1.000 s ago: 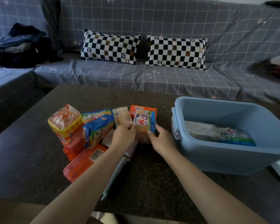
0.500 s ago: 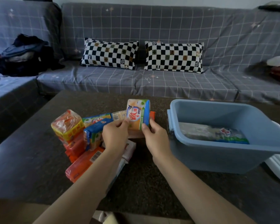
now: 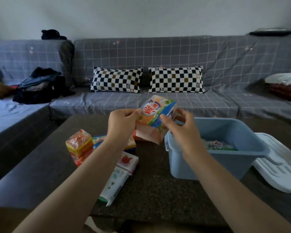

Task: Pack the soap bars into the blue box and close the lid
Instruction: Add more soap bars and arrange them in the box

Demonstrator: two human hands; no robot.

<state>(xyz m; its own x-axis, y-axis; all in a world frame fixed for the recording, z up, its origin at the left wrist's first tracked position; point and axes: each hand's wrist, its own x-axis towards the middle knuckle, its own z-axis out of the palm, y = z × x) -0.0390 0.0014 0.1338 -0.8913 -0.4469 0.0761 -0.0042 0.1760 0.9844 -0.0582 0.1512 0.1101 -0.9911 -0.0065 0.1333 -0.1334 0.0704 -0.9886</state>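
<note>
Both hands hold up a wrapped soap pack (image 3: 154, 115) with an orange, white and blue wrapper, above the table just left of the blue box (image 3: 215, 158). My left hand (image 3: 121, 125) grips its left side, my right hand (image 3: 180, 126) its right side. The box stands open at the right with a wrapped pack (image 3: 217, 145) lying inside. More soap bars lie on the table at the left: a yellow and orange pack (image 3: 79, 145), a white bar with a red picture (image 3: 128, 161) and a long white and green pack (image 3: 114, 184). My left forearm hides part of the pile.
The white lid (image 3: 282, 170) lies on the dark table (image 3: 32, 174) to the right of the box. Behind the table runs a grey checked sofa (image 3: 225, 68) with two chequered cushions (image 3: 116, 79) and a heap of dark clothes (image 3: 40, 84).
Both hands have lifted the soap pack up off the pile and carried it a little rightward toward the box. The view has tilted upward.
</note>
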